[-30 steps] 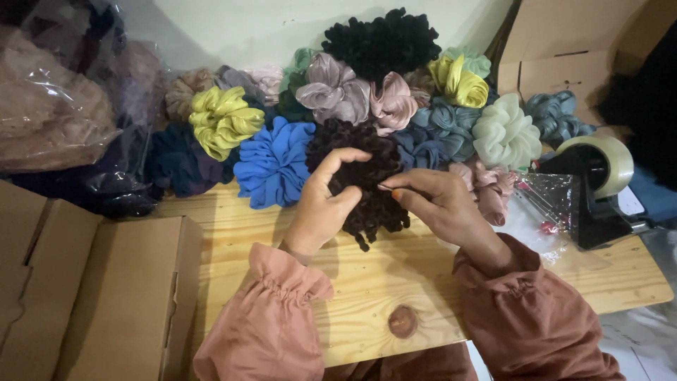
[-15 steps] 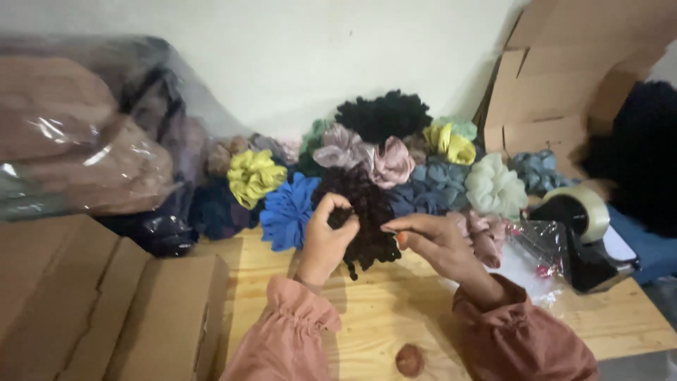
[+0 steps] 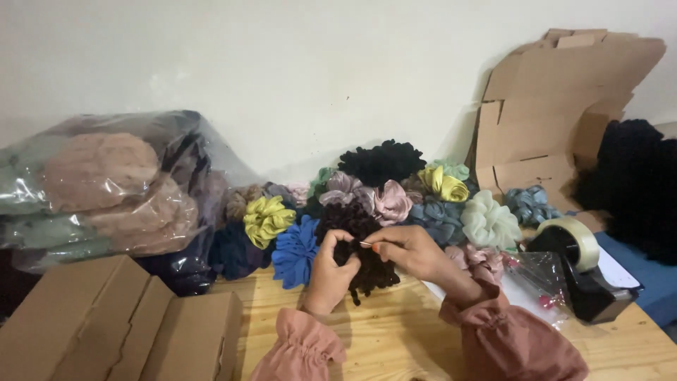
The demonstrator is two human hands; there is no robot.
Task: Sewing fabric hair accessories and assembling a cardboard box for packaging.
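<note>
Left of the dark brown scrunchie (image 3: 356,247) lie cardboard boxes (image 3: 120,328) and a blue scrunchie (image 3: 295,250). The left hand (image 3: 331,271) curls closed on the dark brown scrunchie; the right hand (image 3: 409,252) pinches it too. A tape dispenser (image 3: 582,271) stands far right.

View tilted up since a second ago: more wall, less surface (image 3: 395,339); the small brown disc near the front edge is out of frame. Bagged bundle (image 3: 106,190) at left and flattened carton (image 3: 557,106) at right now show fuller. Left hand (image 3: 331,271) has curled tighter on the dark scrunchie (image 3: 360,247). Right hand (image 3: 409,250) fingertips now pinch a thin needle-like bit (image 3: 365,244) toward it.
</note>
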